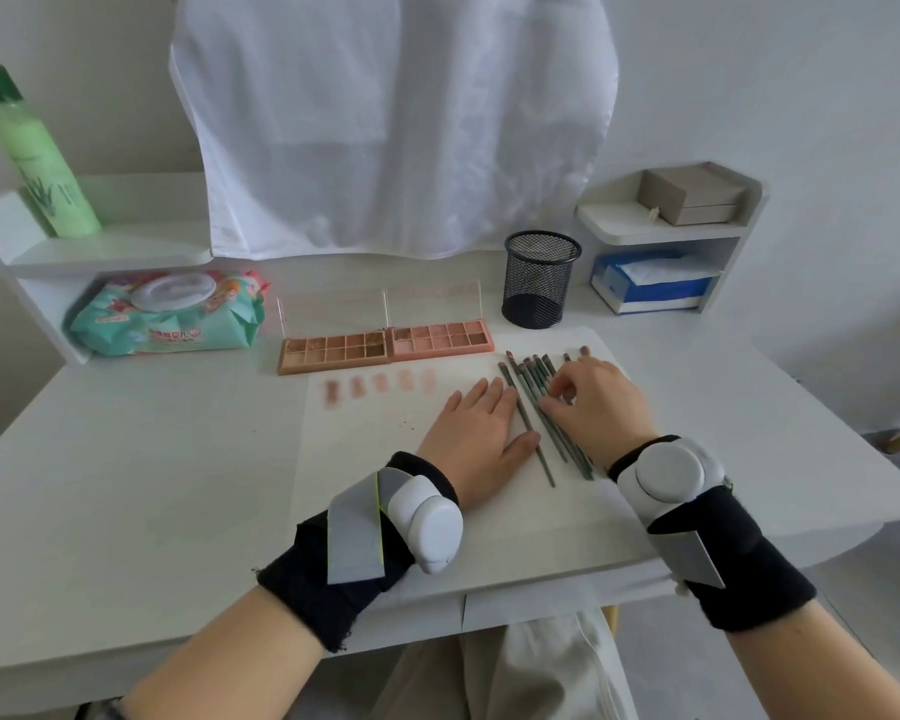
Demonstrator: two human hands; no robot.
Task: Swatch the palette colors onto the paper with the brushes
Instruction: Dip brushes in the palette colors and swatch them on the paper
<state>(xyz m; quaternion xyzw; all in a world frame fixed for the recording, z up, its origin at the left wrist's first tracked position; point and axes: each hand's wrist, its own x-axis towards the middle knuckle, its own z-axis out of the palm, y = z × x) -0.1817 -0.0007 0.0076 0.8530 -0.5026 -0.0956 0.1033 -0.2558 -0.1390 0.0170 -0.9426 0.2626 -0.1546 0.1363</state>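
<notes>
A white paper sheet (pixel 375 459) lies on the table with several pink and brown swatches (pixel 380 383) along its far edge. Behind it sit two open palettes, a brown one (pixel 333 351) and a pink one (pixel 440 337). Several green-handled brushes (pixel 533 392) lie side by side on the paper's right part. My left hand (pixel 476 436) rests flat on the paper, just left of the brushes, its thumb touching one handle. My right hand (pixel 596 405) lies over the brushes with fingers bent, fingertips touching the handles.
A black mesh cup (pixel 540 279) stands behind the brushes. A wet-wipe pack (pixel 170 315) lies at the left under a shelf with a green bottle (pixel 35 153). A tissue box (pixel 650 283) and grey box (pixel 692 194) fill the right shelf. White cloth (pixel 385 122) hangs behind.
</notes>
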